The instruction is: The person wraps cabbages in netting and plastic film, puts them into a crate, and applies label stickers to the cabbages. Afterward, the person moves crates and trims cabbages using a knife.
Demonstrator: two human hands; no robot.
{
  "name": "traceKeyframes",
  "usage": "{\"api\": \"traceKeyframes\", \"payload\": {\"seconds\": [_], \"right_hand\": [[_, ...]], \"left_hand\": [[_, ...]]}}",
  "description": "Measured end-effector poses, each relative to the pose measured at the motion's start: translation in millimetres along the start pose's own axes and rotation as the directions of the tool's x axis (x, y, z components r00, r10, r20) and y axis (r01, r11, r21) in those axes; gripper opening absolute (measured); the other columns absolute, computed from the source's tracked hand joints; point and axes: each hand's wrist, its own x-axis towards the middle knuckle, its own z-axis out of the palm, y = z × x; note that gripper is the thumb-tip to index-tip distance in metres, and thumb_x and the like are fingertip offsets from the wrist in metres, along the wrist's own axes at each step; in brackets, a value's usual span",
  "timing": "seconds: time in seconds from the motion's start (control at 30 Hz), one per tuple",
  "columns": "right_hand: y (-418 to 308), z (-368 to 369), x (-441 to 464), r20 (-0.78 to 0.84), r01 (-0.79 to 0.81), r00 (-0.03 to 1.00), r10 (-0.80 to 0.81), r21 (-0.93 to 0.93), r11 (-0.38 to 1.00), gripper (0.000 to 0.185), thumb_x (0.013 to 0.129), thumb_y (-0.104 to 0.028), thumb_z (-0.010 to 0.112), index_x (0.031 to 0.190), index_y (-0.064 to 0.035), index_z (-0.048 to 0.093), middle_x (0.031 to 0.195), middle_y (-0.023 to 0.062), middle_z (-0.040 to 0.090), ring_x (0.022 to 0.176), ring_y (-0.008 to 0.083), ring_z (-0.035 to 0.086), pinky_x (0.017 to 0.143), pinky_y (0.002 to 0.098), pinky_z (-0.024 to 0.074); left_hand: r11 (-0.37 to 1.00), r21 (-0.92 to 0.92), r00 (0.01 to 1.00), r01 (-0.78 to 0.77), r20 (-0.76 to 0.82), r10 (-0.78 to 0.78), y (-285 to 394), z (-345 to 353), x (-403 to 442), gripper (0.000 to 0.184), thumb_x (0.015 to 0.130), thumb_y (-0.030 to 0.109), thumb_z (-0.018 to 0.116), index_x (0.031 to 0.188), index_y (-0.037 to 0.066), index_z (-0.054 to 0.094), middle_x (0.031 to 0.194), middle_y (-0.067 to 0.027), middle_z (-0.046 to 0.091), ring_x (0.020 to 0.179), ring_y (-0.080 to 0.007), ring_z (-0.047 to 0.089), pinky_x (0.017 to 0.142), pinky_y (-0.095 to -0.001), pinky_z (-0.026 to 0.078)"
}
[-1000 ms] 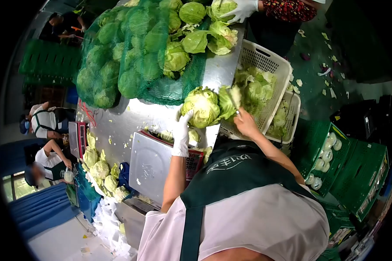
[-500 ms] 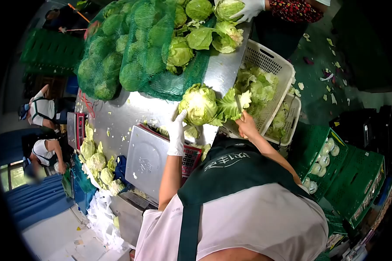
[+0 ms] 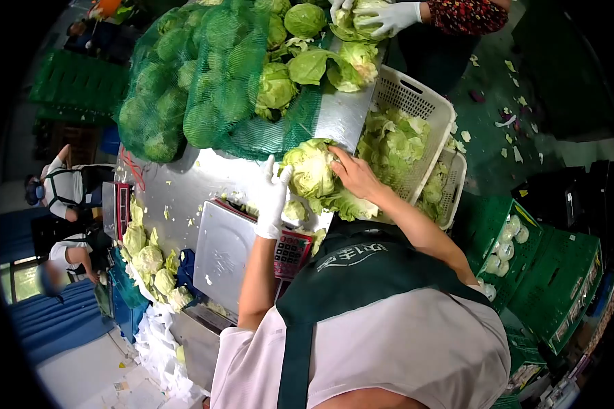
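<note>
A pale green cabbage (image 3: 308,170) sits at the near edge of the metal table, with loose outer leaves (image 3: 351,204) hanging at its lower right. My left hand (image 3: 273,201), in a white glove, is beside the cabbage's left side with its fingers spread apart. Bare, my right hand (image 3: 358,176) grips the cabbage from the right, its fingertips pressed on the upper right surface. Whether anything else is in the right palm is hidden.
White crates hold leaves (image 3: 396,143) at the right. Green net bags (image 3: 218,88) of cabbages lie across the table. A scale (image 3: 232,249) stands left of my apron. Across the table, another person's gloved hands (image 3: 389,17) handle a cabbage. Green crates (image 3: 556,286) are stacked at right.
My right hand has moved left from a pulled-out leaf over the crate's edge onto the cabbage. The leaf now hangs lower. My left fingers have spread and come off the cabbage's front.
</note>
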Motion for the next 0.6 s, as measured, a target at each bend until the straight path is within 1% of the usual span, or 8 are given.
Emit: {"api": "traceKeyframes", "payload": {"seconds": [0.03,0.07,0.13,0.27,0.3,0.33,0.4,0.6], "right_hand": [[0,1,2,-0.016,-0.004,1.0,0.004,-0.014,1.0,0.044,0.093,-0.031,0.038,0.127,-0.0026,0.038,0.104,0.0278,0.057,0.091,0.0445,0.056,0.08,0.0449,0.0452],[-1,2,3,-0.015,-0.005,1.0,0.005,-0.013,1.0,0.044,0.093,-0.031,0.038,0.127,-0.0026,0.038,0.104,0.0278,0.057,0.091,0.0445,0.056,0.08,0.0449,0.0452],[-9,0,-1,0.019,-0.04,0.999,0.041,-0.058,0.998,0.042,0.093,-0.027,0.039,0.127,-0.0018,0.037,0.103,0.0293,0.056,0.093,0.0441,0.055,0.079,0.0426,0.0444],[0,-3,-6,0.022,0.119,0.993,-0.117,-0.16,0.98,0.042,0.093,-0.025,0.04,0.128,-0.0024,0.037,0.121,0.0252,0.048,0.095,0.0438,0.054,0.082,0.0422,0.0457],[10,-1,-7,0.044,0.212,0.977,-0.207,-0.206,0.955,0.047,0.093,-0.029,0.037,0.132,-0.0024,0.031,0.126,0.026,0.043,0.077,0.0456,0.058,0.073,0.0473,0.0496],[5,-3,-8,0.045,0.211,0.977,-0.206,-0.205,0.956,0.047,0.093,-0.029,0.037,0.132,-0.0024,0.031,0.126,0.026,0.043,0.077,0.0456,0.058,0.073,0.0473,0.0496],[-8,-7,-10,0.127,0.11,0.989,-0.071,-0.334,0.936,0.049,0.093,-0.028,0.036,0.134,-0.0026,0.026,0.127,0.025,0.042,0.075,0.0445,0.059,0.07,0.0477,0.0501],[-15,-14,-6,0.186,0.117,0.981,-0.054,-0.349,0.93,0.051,0.092,-0.026,0.04,0.134,-0.002,0.024,0.125,0.0257,0.043,0.073,0.0446,0.058,0.066,0.0485,0.0496]], "left_hand": [[0.997,-0.073,0.999,-0.01,-0.036,0.007,2,7,-6,0.077,0.071,0.037,0.072,0.124,-0.009,0.041,0.126,-0.0255,0.045,0.121,-0.0317,0.04,0.1,-0.0356,0.032],[0.988,-0.09,0.988,0.122,0.103,-0.113,4,13,-19,0.098,0.062,0.044,0.076,0.13,-0.011,0.03,0.132,-0.028,0.035,0.124,-0.0339,0.036,0.1,-0.0362,0.032],[0.941,0.338,0.997,-0.019,0.082,-0.009,46,28,-42,0.115,0.055,0.043,0.081,0.134,-0.009,0.016,0.137,-0.0291,0.024,0.124,-0.0356,0.034,0.1,-0.0365,0.033],[0.976,0.213,0.999,-0.036,-0.015,0.04,31,37,-20,0.117,0.051,0.031,0.086,0.133,-0.012,0.013,0.128,-0.0257,0.036,0.115,-0.0298,0.043,0.094,-0.0336,0.039],[0.995,0.095,0.998,-0.034,0.058,0.029,19,33,-10,0.118,0.051,0.032,0.085,0.133,-0.012,0.013,0.131,-0.0264,0.031,0.117,-0.0327,0.041,0.096,-0.0343,0.037],[0.999,-0.023,0.991,-0.025,0.13,0.028,11,31,-3,0.118,0.05,0.033,0.085,0.133,-0.012,0.013,0.134,-0.0272,0.026,0.118,-0.0356,0.039,0.098,-0.035,0.035],[0.999,0.028,0.994,-0.019,0.11,0.016,4,32,-2,0.117,0.05,0.031,0.084,0.133,-0.012,0.013,0.133,-0.0267,0.028,0.117,-0.0347,0.04,0.098,-0.0345,0.035],[1.0,-0.006,0.993,-0.003,0.122,0.004,-3,31,7,0.112,0.049,0.025,0.084,0.132,-0.011,0.016,0.126,-0.0244,0.035,0.113,-0.0323,0.043,0.097,-0.0328,0.036]]}}
